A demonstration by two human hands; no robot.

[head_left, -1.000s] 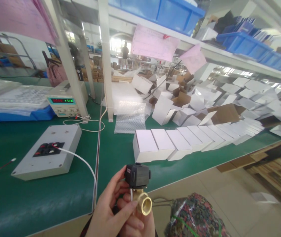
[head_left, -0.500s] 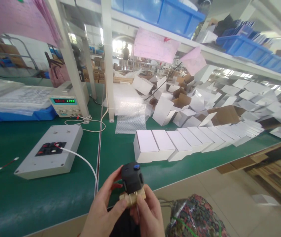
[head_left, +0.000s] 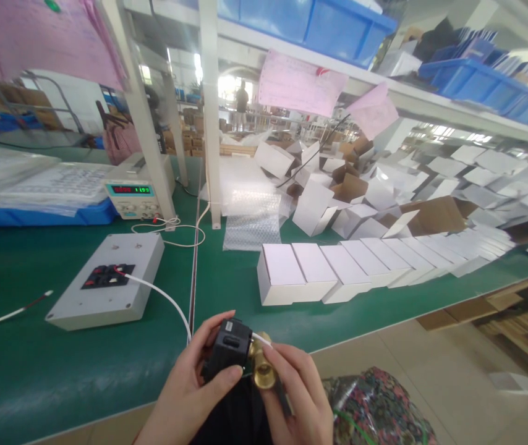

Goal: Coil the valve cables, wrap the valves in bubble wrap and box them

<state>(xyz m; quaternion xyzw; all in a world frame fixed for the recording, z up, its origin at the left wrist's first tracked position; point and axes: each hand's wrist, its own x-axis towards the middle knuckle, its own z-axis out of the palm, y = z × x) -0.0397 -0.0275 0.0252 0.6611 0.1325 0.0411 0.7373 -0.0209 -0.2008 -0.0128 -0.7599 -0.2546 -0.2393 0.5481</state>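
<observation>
A motorised ball valve, with a black actuator housing (head_left: 231, 341) and a brass valve body (head_left: 263, 369), is held at the bench's front edge. My left hand (head_left: 194, 377) is closed round the black housing, thumb along its near side. The fingers of my right hand (head_left: 298, 386) pinch the brass body and a white cable (head_left: 262, 339) coming from the housing. The valve lies on its side, its round brass opening facing me. Left of it on the green bench sits a grey test box (head_left: 106, 281) with black terminals and a white lead plugged in.
A row of closed white boxes (head_left: 287, 266) runs along the bench to the right. Behind it lie heaped open cartons (head_left: 315, 201) and bubble wrap (head_left: 252, 228). A power supply (head_left: 132, 191) stands beside the shelf post (head_left: 209, 117). A flower-patterned bundle (head_left: 379, 408) is below the bench edge.
The valve has been turned from upright onto its side, the black housing now to the left and the brass opening towards me. My right hand has shifted right.
</observation>
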